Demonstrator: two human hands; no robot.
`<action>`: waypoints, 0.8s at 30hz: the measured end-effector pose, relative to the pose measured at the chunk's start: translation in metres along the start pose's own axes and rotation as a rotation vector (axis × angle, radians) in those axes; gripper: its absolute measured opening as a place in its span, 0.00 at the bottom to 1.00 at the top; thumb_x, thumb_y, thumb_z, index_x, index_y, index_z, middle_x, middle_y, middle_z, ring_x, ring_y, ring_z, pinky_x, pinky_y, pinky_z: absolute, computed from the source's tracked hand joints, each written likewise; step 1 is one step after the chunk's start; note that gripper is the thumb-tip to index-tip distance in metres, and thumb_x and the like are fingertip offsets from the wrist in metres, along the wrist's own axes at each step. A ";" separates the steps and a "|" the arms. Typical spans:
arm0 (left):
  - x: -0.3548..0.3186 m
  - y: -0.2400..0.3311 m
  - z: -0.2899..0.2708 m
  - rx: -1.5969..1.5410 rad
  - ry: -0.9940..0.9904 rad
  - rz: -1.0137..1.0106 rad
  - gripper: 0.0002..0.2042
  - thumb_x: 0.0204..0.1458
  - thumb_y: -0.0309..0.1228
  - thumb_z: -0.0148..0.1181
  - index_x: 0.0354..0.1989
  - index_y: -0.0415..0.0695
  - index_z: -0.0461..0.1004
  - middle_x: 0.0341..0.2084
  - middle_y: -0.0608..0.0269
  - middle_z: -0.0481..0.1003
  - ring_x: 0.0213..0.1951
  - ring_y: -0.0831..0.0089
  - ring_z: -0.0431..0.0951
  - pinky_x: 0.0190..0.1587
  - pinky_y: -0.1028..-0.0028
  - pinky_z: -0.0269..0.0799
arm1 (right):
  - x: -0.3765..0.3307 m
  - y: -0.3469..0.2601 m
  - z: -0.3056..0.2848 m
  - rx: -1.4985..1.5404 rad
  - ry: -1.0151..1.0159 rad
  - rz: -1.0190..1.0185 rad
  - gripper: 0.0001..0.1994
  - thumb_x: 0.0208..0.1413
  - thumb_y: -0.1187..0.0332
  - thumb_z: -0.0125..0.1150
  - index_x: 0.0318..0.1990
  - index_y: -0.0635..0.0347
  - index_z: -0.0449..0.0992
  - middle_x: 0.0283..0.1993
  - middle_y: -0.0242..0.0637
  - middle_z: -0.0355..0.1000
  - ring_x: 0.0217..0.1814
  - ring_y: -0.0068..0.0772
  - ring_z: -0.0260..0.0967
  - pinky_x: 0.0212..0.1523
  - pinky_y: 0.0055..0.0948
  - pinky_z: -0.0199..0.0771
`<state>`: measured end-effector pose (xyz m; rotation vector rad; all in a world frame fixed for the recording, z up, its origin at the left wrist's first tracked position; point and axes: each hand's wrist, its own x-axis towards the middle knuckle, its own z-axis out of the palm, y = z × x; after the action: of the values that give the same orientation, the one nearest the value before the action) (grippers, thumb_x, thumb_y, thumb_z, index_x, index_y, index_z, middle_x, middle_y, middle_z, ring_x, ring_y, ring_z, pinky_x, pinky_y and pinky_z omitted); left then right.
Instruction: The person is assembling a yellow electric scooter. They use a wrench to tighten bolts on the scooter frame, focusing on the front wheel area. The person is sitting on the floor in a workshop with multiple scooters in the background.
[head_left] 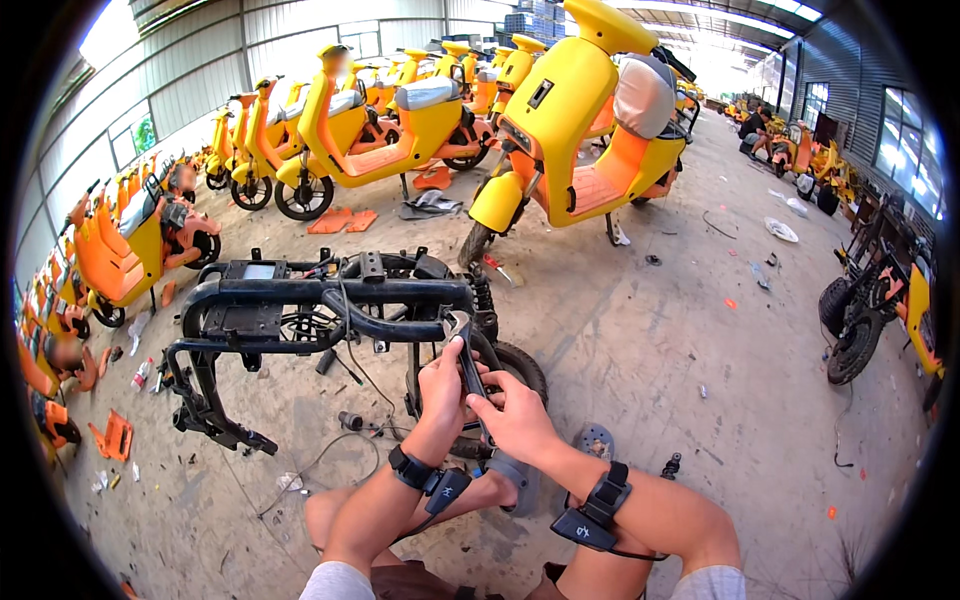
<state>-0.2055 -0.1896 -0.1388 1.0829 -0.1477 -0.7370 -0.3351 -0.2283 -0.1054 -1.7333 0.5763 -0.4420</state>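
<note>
An adjustable wrench stands nearly upright before me, its jaw up against the black scooter frame near the frame's right end. My left hand is closed around the wrench, with the thumb high near its head. Lower on the handle, my right hand is closed on it too, fingers bent. Behind my hands is a black wheel, partly hidden, with a coil spring above it. Whether the jaw grips a nut cannot be made out.
Beyond the frame stands a yellow scooter; more yellow scooters line the left. Loose cables lie below the frame. A red-handled tool rests on the floor behind. At far right is a bare wheel assembly. A person crouches far off.
</note>
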 end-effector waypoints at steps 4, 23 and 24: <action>-0.005 0.004 0.007 -0.011 0.016 0.004 0.18 0.59 0.41 0.54 0.31 0.35 0.73 0.21 0.57 0.75 0.20 0.69 0.77 0.22 0.72 0.73 | 0.001 0.002 0.000 -0.039 0.033 -0.049 0.20 0.59 0.67 0.59 0.56 0.69 0.67 0.35 0.44 0.79 0.35 0.25 0.76 0.32 0.25 0.72; 0.001 0.005 0.001 0.016 0.001 0.044 0.17 0.57 0.40 0.56 0.30 0.35 0.72 0.20 0.58 0.74 0.19 0.70 0.76 0.21 0.73 0.73 | 0.007 0.014 0.008 0.150 0.021 -0.021 0.19 0.57 0.67 0.60 0.52 0.69 0.68 0.31 0.42 0.79 0.27 0.28 0.77 0.28 0.26 0.73; 0.001 0.006 0.001 0.021 0.000 0.037 0.17 0.57 0.40 0.56 0.31 0.35 0.72 0.20 0.58 0.74 0.20 0.70 0.76 0.21 0.73 0.73 | 0.007 0.015 0.008 0.159 0.029 -0.037 0.19 0.57 0.67 0.60 0.52 0.70 0.68 0.31 0.43 0.79 0.28 0.28 0.77 0.28 0.27 0.74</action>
<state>-0.2027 -0.1891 -0.1337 1.0978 -0.1754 -0.7036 -0.3268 -0.2289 -0.1221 -1.5898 0.5165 -0.5259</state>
